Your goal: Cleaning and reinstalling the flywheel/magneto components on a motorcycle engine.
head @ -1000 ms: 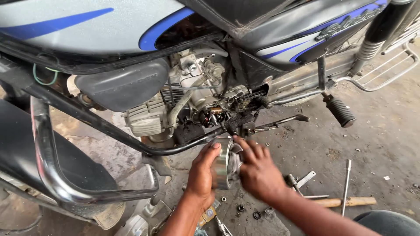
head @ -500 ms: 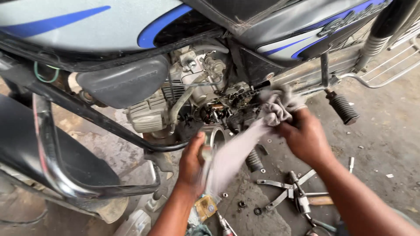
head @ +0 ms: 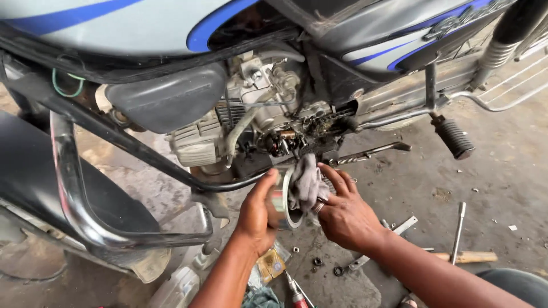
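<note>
My left hand (head: 257, 214) grips a round metal part (head: 283, 201) by its rim, just below the motorcycle engine (head: 251, 114). My right hand (head: 345, 214) presses a grey rag (head: 306, 182) into the part, fingers closed on the cloth.

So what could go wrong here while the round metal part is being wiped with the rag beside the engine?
The left hand grips the round metal part only by its rim; it might slip onto the concrete floor. The rag, pressed in by the right hand, hangs close to the open engine and could snag. Small nuts and washers lying loose below could get knocked away.
</note>
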